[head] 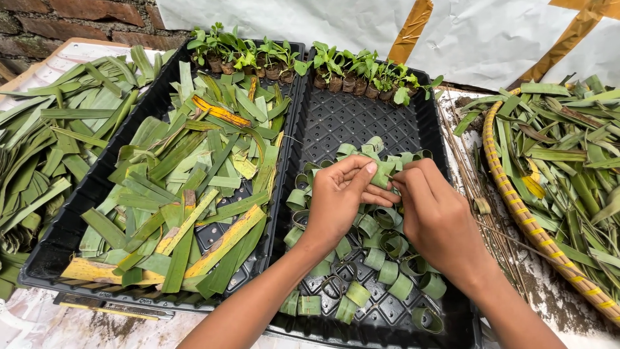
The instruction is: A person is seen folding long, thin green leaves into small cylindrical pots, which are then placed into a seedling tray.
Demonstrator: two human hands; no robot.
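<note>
Leaf strip [382, 173] pinched between both hands, held over right black tray [361, 123]. Left hand [339, 194] grips it thumb-on-top; right hand [433, 210] closed on its other end, fingertips mostly hidden, likely curling it. Rolled leaf rings [387, 249] piled below in that tray. Left tray [58, 239] holds flat cut strips [187, 187]. Seedlings [310, 61] line the far edges. Woven basket [516, 207] of leaves at right.

Both forearms reach in from below; the left hand [339, 194] and right hand [436, 216] meet, fingers curled, fingertips pinched together and touching.
</note>
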